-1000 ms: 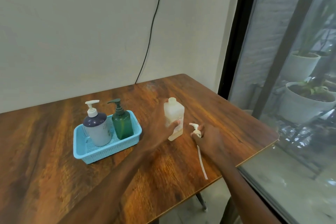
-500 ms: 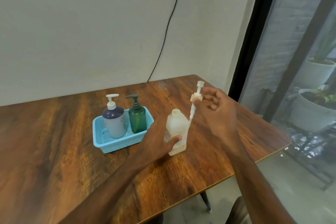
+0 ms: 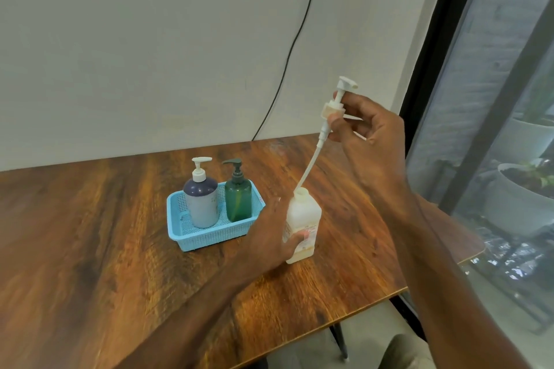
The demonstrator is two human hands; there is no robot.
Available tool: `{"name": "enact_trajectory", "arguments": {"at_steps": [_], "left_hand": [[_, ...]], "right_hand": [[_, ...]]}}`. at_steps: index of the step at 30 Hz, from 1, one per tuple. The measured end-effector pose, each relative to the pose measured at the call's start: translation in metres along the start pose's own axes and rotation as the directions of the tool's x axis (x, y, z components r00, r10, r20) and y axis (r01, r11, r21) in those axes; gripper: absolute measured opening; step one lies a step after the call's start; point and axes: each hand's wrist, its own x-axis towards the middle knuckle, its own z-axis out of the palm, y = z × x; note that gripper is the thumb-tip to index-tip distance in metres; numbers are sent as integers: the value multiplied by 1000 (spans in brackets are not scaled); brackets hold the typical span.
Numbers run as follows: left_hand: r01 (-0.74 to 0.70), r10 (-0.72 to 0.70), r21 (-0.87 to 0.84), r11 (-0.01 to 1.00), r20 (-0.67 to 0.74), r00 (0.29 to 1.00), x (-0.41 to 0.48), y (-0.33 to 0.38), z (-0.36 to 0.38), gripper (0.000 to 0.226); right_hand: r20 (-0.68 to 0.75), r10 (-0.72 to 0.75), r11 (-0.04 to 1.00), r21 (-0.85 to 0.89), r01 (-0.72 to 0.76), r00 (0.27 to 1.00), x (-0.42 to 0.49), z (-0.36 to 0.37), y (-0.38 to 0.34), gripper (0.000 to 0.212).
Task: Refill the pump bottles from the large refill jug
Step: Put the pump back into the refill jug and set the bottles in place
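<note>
A grey bottle (image 3: pixel 201 204) and green bottle (image 3: pixel 238 201) stand in the blue basket (image 3: pixel 209 241); the left hand (image 3: pixel 269 237) wraps the white bottle (image 3: pixel 302 219) on the table (image 3: pixel 90 249), probably light and slick; the right hand (image 3: pixel 371 135) has its fingers pinched on the pump (image 3: pixel 332 108) at its stiff collar, the best hold, with the bendy tube's tip at the neck.

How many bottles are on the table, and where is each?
3. A grey bottle and a green bottle stand in the blue basket; the left hand grips a white bottle right of it. None seems hidden.

Pale bare wall (image 3: pixel 150 54) with a black cable (image 3: pixel 292 48) down it; wooden table (image 3: pixel 90 234); dark-framed window (image 3: pixel 494 84) right, white planters (image 3: pixel 509 210) outside.
</note>
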Motion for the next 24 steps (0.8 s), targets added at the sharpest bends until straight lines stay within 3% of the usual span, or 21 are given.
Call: {"name": "enact_trajectory", "arguments": {"at_steps": [10, 15, 18, 21, 24], "left_hand": [[-8, 8, 0, 1000, -9, 1000, -1, -2, 3, 84], [-40, 40, -17, 999, -47, 998, -3, -3, 4, 78], [-54, 53, -21, 998, -57, 997, -2, -4, 4, 75], [-70, 69, -9, 998, -75, 995, -4, -3, 7, 75], [-67, 65, -24, 997, -84, 994, -5, -3, 7, 74]], "right_hand": [[41, -21, 997, -69, 24, 999, 1, 1, 16, 30], [224, 123, 943, -331, -43, 967, -31, 13, 67, 30], [232, 191, 891, -448, -70, 954, -57, 20, 95, 32], [179, 171, 878, -475, -68, 969, -66, 22, 101, 41], [206, 90, 869, -494, 25, 974, -68, 24, 101, 42]]}}
